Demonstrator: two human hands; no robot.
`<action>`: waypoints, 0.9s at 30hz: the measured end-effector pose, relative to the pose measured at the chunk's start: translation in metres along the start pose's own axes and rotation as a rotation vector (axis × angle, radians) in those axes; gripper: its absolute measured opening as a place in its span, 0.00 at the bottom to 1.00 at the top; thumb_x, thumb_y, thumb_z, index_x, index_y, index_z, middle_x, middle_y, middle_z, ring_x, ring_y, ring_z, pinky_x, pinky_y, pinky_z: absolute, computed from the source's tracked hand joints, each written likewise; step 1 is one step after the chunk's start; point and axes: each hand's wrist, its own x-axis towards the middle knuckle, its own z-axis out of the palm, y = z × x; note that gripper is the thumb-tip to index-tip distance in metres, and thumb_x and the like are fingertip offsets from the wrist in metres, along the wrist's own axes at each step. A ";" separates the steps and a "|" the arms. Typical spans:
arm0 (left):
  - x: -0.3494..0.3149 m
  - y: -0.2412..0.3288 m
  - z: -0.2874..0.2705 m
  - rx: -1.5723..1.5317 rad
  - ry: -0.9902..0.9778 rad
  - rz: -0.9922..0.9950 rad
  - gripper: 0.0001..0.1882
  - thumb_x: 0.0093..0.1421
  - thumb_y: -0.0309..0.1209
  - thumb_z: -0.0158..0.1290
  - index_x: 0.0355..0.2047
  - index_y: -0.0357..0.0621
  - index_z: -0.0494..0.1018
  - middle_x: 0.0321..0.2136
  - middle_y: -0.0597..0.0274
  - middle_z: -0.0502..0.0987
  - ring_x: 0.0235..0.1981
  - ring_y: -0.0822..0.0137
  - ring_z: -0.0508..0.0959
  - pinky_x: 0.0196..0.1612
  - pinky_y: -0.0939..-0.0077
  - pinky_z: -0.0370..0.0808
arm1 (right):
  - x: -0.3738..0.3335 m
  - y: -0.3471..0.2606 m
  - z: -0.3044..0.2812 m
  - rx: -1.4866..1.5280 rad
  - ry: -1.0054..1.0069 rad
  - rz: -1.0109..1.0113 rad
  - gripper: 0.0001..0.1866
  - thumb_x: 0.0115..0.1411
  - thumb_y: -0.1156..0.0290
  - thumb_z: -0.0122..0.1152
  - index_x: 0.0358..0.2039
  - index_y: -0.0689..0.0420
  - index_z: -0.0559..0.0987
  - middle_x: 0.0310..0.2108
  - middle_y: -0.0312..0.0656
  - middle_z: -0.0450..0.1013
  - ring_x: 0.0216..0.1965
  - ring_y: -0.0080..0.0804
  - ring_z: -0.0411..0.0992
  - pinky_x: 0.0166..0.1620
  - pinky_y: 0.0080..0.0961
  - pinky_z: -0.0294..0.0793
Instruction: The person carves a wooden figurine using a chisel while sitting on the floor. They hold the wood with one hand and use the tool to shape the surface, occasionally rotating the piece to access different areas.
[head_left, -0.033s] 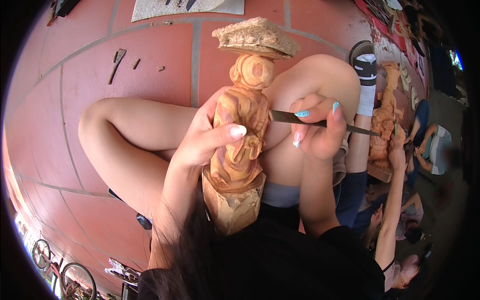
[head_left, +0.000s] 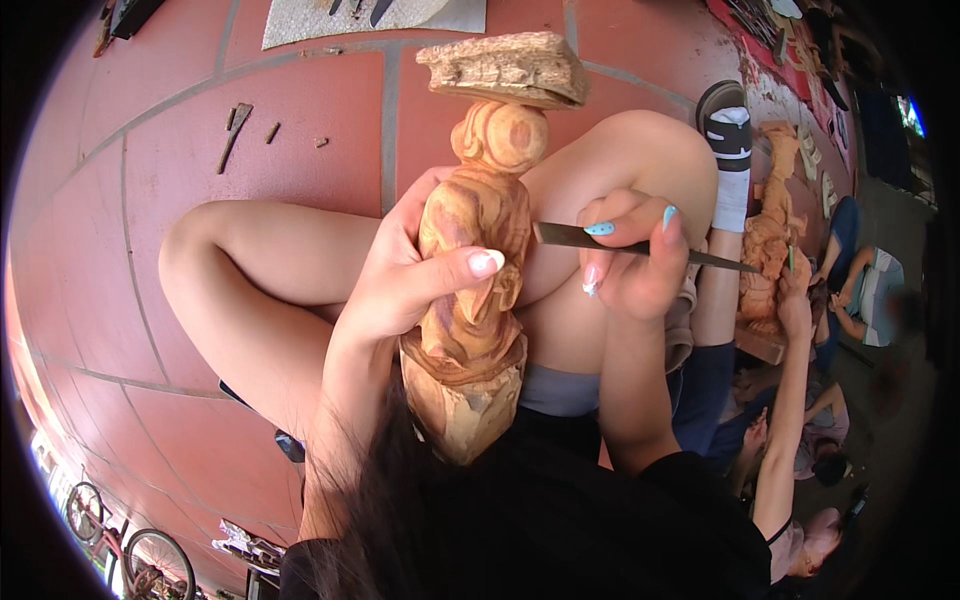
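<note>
Your left hand [head_left: 400, 275] is wrapped tight round the upright wooden carving [head_left: 478, 260], long axis running away from you. Your right hand [head_left: 630, 255] pinches the chisel [head_left: 640, 250] crosswise, blade end pointing left and probably touching the wood.

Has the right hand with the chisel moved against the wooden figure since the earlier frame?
No. The right hand holds the chisel at the same spot, its blade end meeting the wooden carving at mid height.
</note>
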 end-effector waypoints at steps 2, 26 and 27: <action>0.001 0.022 0.015 0.227 0.126 0.117 0.36 0.48 0.26 0.70 0.54 0.33 0.64 0.41 0.57 0.77 0.40 0.71 0.78 0.46 0.74 0.76 | -0.002 0.003 -0.001 -0.037 0.012 -0.020 0.29 0.74 0.53 0.36 0.31 0.65 0.76 0.20 0.45 0.67 0.14 0.28 0.64 0.17 0.22 0.64; -0.002 0.017 0.038 0.825 0.274 0.163 0.40 0.46 0.24 0.71 0.58 0.31 0.63 0.45 0.54 0.78 0.47 0.69 0.77 0.50 0.74 0.76 | 0.001 -0.003 0.024 -0.433 0.201 -0.169 0.08 0.60 0.79 0.58 0.27 0.69 0.82 0.20 0.44 0.75 0.18 0.31 0.73 0.21 0.25 0.70; -0.002 0.017 0.037 0.822 0.264 0.160 0.40 0.46 0.25 0.71 0.58 0.32 0.63 0.45 0.54 0.78 0.47 0.69 0.77 0.50 0.74 0.75 | 0.001 -0.003 0.024 -0.445 0.206 -0.156 0.08 0.60 0.78 0.58 0.27 0.69 0.82 0.20 0.44 0.75 0.18 0.31 0.73 0.21 0.25 0.70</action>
